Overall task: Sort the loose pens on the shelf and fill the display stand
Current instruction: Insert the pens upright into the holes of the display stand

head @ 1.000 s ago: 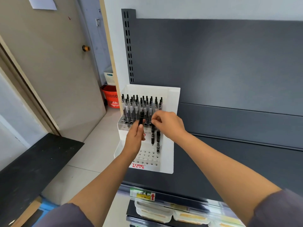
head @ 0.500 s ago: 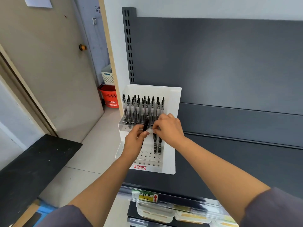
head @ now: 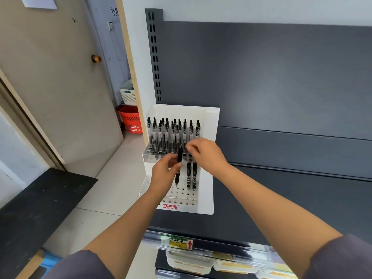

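Observation:
A white display stand (head: 209, 190) marked TOME sits on the dark grey shelf (head: 291, 202). Its raised back tier holds several clear pens with black caps (head: 173, 133). Two black pens (head: 191, 176) stand in the holed lower tier. My left hand (head: 164, 176) grips a black pen (head: 178, 168) almost upright, its tip just above the lower tier's holes, left of the two standing pens. My right hand (head: 208, 155) hovers at the front of the back tier, with its fingers loosely curled beside the held pen's top and nothing in them.
A red basket (head: 130, 121) and a white basket (head: 127, 93) stand on the floor behind the shelf post. A beige door (head: 52, 81) is at the left, and a black board (head: 40, 200) lies below it. A price label (head: 179, 243) sits on the shelf edge, with boxes (head: 189, 260) beneath.
My left hand has brought the black pen rightwards and lower over the front tier's holes. My right hand has lifted off the pens in the stand.

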{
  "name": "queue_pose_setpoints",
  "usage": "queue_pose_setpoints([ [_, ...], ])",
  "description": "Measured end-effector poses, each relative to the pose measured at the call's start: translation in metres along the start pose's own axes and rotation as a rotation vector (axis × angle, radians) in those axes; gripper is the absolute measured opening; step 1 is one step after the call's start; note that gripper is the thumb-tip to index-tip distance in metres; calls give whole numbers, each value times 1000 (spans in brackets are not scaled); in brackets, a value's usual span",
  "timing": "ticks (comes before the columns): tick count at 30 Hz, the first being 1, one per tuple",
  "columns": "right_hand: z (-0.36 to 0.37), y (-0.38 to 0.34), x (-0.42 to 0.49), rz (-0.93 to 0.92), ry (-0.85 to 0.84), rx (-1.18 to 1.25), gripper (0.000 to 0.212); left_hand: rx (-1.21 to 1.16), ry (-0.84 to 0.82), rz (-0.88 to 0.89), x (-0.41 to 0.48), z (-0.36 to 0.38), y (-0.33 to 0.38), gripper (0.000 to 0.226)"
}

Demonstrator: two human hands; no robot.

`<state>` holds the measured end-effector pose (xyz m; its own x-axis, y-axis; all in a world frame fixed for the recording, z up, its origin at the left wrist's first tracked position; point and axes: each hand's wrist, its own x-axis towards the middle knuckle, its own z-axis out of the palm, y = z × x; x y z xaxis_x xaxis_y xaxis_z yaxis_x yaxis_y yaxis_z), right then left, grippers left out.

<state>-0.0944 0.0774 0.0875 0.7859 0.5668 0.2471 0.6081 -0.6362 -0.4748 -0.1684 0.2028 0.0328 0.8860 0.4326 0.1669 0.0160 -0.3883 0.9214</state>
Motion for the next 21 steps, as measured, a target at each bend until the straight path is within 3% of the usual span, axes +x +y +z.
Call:
queue_pose_setpoints([
  [4, -9, -11, 3, -12, -17, 239, 21, 25, -1, 20, 0, 0, 6, 14],
  [10, -7, -18, 5, 84, 49, 224, 9, 93, 78, 72, -2, 5, 10, 23],
  [14, -9, -24, 6, 110, 90, 148, 17, 168, 87, 121, 0, 9, 12, 24],
  [21, -15, -23, 7, 28, 80, 54, 16, 85, 22, 189, 2, -1, 6, 5],
])
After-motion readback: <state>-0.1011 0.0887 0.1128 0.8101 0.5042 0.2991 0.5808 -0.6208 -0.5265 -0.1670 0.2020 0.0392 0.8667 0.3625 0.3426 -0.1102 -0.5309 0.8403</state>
